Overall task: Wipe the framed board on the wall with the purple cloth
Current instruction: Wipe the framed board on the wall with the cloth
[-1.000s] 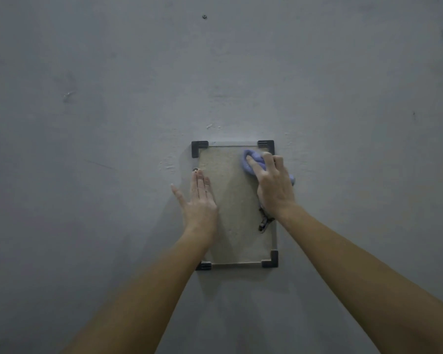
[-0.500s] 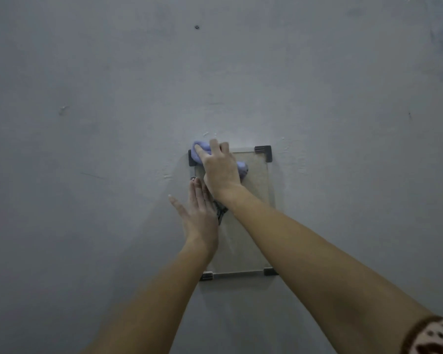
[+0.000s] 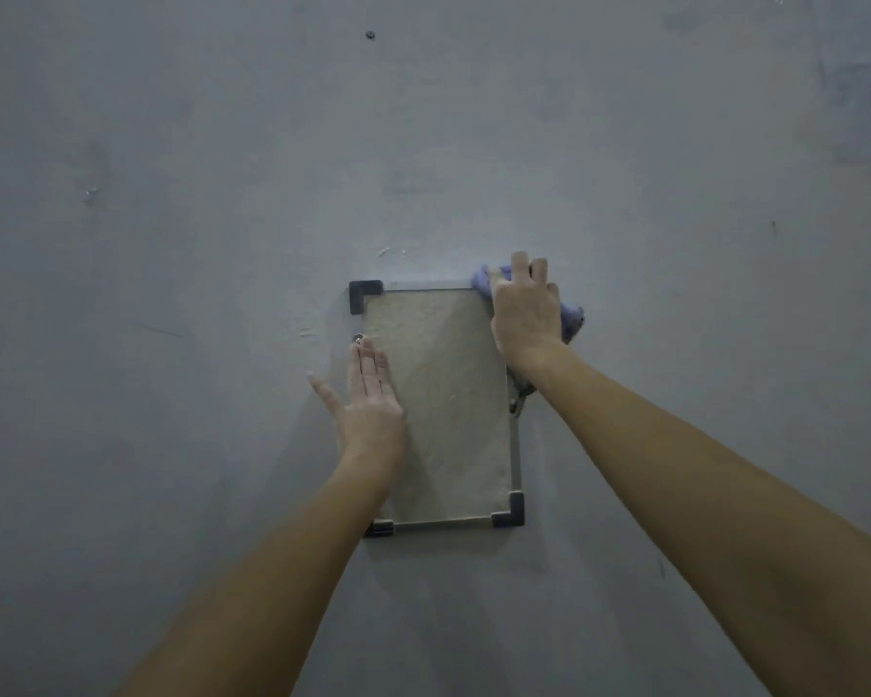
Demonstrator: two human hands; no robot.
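Observation:
A small framed board (image 3: 443, 394) with a beige face and dark corner pieces hangs upright on the grey wall. My right hand (image 3: 526, 311) presses the bunched purple cloth (image 3: 571, 316) over the board's top right corner, hiding that corner. The cloth sticks out to the left and right of my fingers. My left hand (image 3: 370, 402) lies flat, fingers together, against the board's left edge, holding nothing. A small dark clip (image 3: 516, 399) hangs at the right edge under my right wrist.
The grey wall (image 3: 172, 244) fills the whole view. A small dark screw or hole (image 3: 370, 35) sits high above the board. A few pale chips (image 3: 384, 252) mark the wall just above the frame.
My right hand swept the purple cloth from the board's top left corner back across to the top right corner. My left hand stayed flat on the left edge.

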